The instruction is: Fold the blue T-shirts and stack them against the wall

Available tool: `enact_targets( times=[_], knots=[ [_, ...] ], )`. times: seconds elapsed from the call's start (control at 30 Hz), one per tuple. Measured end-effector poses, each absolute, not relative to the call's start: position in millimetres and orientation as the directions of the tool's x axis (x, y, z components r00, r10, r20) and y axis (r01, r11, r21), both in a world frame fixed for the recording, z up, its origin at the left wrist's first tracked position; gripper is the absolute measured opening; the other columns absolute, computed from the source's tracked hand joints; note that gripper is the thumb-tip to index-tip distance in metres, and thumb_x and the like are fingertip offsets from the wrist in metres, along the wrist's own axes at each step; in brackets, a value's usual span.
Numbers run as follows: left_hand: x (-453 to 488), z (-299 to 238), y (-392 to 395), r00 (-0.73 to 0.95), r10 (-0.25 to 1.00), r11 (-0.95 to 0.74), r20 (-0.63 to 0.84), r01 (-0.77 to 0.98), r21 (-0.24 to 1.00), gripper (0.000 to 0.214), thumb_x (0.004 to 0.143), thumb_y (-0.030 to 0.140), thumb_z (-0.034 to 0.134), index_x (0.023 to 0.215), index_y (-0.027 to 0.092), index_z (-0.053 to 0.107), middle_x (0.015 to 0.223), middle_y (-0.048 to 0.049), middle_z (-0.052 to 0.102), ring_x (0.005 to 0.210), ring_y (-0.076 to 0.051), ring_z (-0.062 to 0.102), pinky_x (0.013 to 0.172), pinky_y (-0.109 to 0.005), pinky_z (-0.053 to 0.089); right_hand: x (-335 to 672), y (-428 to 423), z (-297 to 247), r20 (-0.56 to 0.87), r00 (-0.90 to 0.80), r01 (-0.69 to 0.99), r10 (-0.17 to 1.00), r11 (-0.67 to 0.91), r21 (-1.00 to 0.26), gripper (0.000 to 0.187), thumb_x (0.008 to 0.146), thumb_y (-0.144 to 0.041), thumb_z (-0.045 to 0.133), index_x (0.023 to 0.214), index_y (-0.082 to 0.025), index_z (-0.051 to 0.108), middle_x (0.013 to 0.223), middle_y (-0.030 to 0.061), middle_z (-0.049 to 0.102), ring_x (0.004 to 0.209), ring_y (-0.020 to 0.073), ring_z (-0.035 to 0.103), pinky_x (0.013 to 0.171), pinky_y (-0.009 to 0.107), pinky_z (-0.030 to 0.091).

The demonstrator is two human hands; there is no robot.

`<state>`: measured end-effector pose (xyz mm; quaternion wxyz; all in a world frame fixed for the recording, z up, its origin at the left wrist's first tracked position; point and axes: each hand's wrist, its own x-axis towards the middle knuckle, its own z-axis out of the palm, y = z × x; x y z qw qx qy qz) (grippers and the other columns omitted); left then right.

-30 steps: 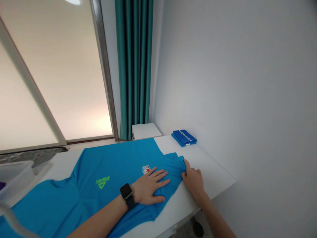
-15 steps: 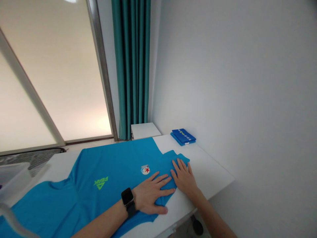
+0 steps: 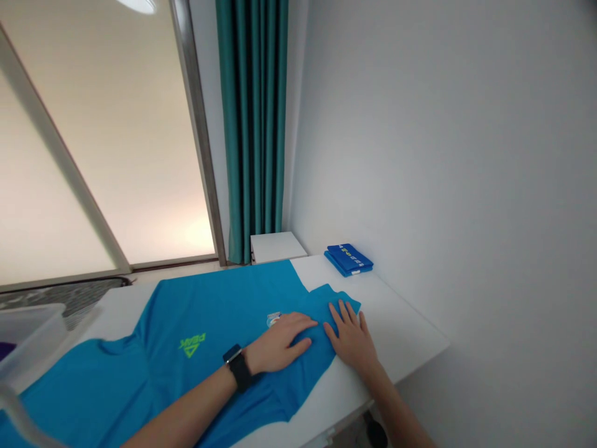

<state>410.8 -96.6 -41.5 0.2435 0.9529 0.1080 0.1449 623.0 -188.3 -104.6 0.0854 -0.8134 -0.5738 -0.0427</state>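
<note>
A bright blue T-shirt (image 3: 209, 311) with a green logo lies spread across a white table (image 3: 401, 330). My left hand (image 3: 277, 341), with a black watch on its wrist, rests flat on the shirt just below a small red-and-white badge, fingers stretched out. My right hand (image 3: 351, 336) lies flat on the shirt's sleeve near the right end, fingers spread. Neither hand holds anything.
A stack of folded dark blue cloths (image 3: 349, 259) sits at the table's far right corner by the wall. A clear plastic bin (image 3: 28, 339) stands at the left edge. A small white cabinet (image 3: 276, 246) and teal curtain (image 3: 254, 124) are behind the table.
My right hand went from pinching the sleeve's edge to lying flat on it. My left hand has slid a little up the shirt toward the badge.
</note>
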Motion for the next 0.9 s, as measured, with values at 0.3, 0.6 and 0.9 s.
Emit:
enact_targets(
  times=[0.3, 0.6, 0.9],
  knots=[
    [440.0, -54.1, -69.1, 0.926, 0.362, -0.916, 0.102, 0.333, 0.225, 0.057, 0.097, 0.045, 0.042, 0.147, 0.018, 0.036, 0.154, -0.0151, 0.035, 0.142, -0.030, 0.032, 0.113, -0.051, 0.028, 621.7, -188.3, -105.3, 0.168, 0.348, 0.937, 0.922, -0.334, -0.106, 0.064, 0.097, -0.054, 0.032, 0.150, -0.020, 0.033, 0.157, 0.0116, 0.029, 0.145, 0.0305, 0.022, 0.115, 0.055, 0.012],
    [417.5, -61.6, -118.2, 0.999, -0.011, -0.958, 0.045, -0.023, 0.285, 0.064, 0.098, 0.051, 0.037, 0.153, 0.022, 0.024, 0.159, -0.0106, 0.024, 0.146, -0.026, 0.023, 0.120, -0.049, 0.015, 638.5, -186.8, -103.9, 0.140, 0.273, 0.960, 0.952, -0.261, -0.101, 0.064, 0.097, -0.052, 0.031, 0.152, -0.020, 0.028, 0.158, 0.0087, 0.024, 0.146, 0.0269, 0.020, 0.117, 0.051, 0.011],
    [409.5, -49.3, -116.6, 0.986, -0.156, -0.912, 0.057, -0.166, 0.376, 0.072, 0.088, 0.059, 0.052, 0.151, 0.030, 0.030, 0.160, -0.0067, 0.023, 0.146, -0.033, 0.022, 0.119, -0.057, 0.010, 638.8, -188.4, -99.9, 0.139, 0.271, 0.961, 0.953, -0.259, -0.098, 0.064, 0.097, -0.053, 0.031, 0.152, -0.019, 0.030, 0.158, 0.0091, 0.025, 0.146, 0.0287, 0.017, 0.117, 0.053, 0.011]
  ],
)
